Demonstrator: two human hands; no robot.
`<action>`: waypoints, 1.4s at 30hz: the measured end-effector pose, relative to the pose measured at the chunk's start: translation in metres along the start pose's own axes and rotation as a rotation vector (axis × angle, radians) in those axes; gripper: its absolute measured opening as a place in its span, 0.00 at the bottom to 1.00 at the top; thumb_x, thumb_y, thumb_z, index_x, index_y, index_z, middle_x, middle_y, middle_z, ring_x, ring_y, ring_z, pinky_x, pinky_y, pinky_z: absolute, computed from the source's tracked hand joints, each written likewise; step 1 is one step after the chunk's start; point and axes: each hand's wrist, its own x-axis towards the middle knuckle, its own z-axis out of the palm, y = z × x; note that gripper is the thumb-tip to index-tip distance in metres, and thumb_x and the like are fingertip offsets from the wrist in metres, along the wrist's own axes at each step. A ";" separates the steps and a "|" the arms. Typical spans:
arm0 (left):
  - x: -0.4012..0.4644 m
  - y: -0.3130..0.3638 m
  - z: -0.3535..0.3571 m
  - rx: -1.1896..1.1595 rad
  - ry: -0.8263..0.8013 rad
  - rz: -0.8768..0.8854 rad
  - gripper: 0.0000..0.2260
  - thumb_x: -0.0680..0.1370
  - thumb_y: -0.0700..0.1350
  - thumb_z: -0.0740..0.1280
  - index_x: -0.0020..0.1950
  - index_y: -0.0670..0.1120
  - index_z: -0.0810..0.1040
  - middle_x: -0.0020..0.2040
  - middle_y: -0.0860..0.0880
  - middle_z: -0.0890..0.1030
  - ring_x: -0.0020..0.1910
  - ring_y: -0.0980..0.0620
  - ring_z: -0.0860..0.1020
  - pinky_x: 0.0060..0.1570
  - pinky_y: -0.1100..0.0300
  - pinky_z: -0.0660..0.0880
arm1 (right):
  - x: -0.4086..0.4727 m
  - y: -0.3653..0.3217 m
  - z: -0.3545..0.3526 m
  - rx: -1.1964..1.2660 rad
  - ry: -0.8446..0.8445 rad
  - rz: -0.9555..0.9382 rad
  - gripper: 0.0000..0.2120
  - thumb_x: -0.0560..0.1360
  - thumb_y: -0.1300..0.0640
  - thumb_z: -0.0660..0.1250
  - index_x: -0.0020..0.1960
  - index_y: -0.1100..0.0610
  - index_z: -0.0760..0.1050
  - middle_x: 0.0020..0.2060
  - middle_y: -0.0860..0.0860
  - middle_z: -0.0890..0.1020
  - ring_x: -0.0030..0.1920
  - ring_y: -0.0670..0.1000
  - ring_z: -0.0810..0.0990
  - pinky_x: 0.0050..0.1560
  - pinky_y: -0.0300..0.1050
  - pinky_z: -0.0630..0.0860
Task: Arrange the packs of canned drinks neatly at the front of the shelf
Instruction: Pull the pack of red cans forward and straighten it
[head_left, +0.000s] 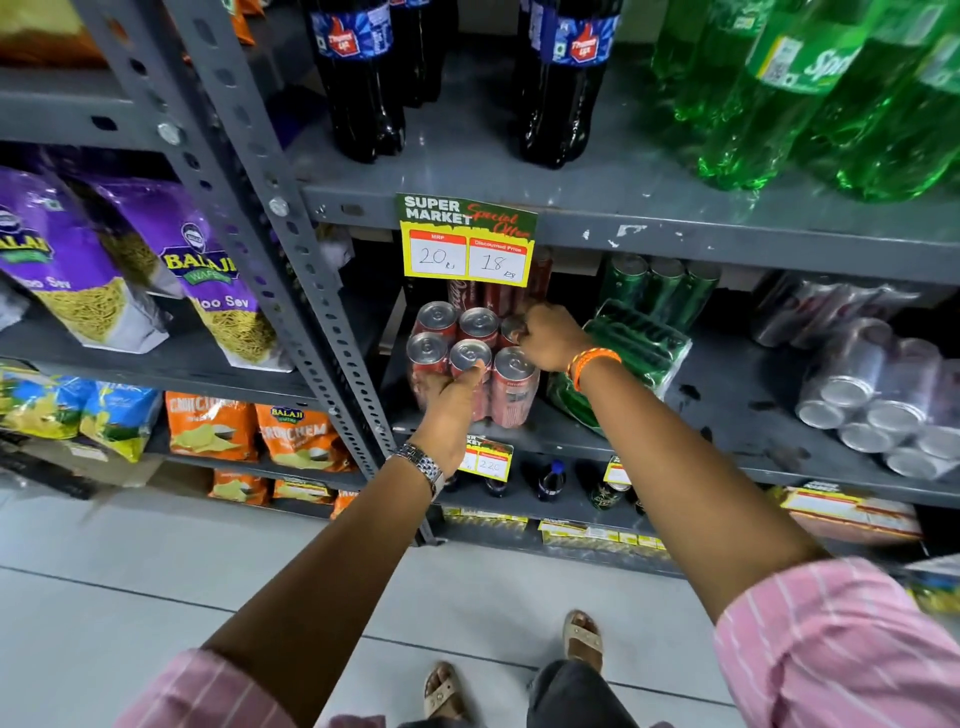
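Note:
A shrink-wrapped pack of red cola cans (511, 387) stands upright at the front left of the middle shelf (727, 400). My left hand (451, 410) grips its front face, thumb on a can top. My right hand (550, 338) is closed on the pack's back right corner. More red cans (493, 296) stand behind it. A pack of green cans (639, 348) lies tilted just to the right, with upright green cans (660, 283) behind. Packs of silver cans (883, 400) lie on their sides at the far right.
A yellow price tag (467, 244) hangs from the shelf above, just over the red pack. Large cola bottles (363, 93) and green soda bottles (810, 88) stand on the upper shelf. Snack bags (208, 270) fill the left rack. A grey upright post (311, 291) borders the pack's left.

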 end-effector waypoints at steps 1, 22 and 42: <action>0.002 0.003 0.001 -0.006 0.003 -0.023 0.16 0.81 0.49 0.65 0.67 0.46 0.72 0.64 0.44 0.82 0.60 0.43 0.82 0.50 0.49 0.80 | -0.003 0.001 0.001 0.007 0.014 0.006 0.15 0.76 0.59 0.62 0.60 0.64 0.77 0.58 0.64 0.82 0.59 0.65 0.80 0.58 0.48 0.77; -0.017 0.027 0.001 -0.159 0.108 -0.063 0.17 0.78 0.47 0.65 0.64 0.42 0.77 0.55 0.42 0.85 0.51 0.42 0.84 0.50 0.49 0.81 | 0.020 0.002 -0.016 -0.013 0.064 -0.080 0.18 0.81 0.53 0.58 0.65 0.61 0.75 0.64 0.62 0.79 0.63 0.62 0.77 0.63 0.47 0.74; 0.003 -0.017 0.055 0.179 0.256 0.092 0.39 0.83 0.55 0.58 0.80 0.46 0.32 0.81 0.50 0.31 0.81 0.50 0.35 0.78 0.52 0.38 | 0.057 0.015 -0.005 0.091 0.043 0.010 0.18 0.75 0.51 0.64 0.63 0.56 0.78 0.62 0.54 0.81 0.61 0.56 0.80 0.59 0.39 0.74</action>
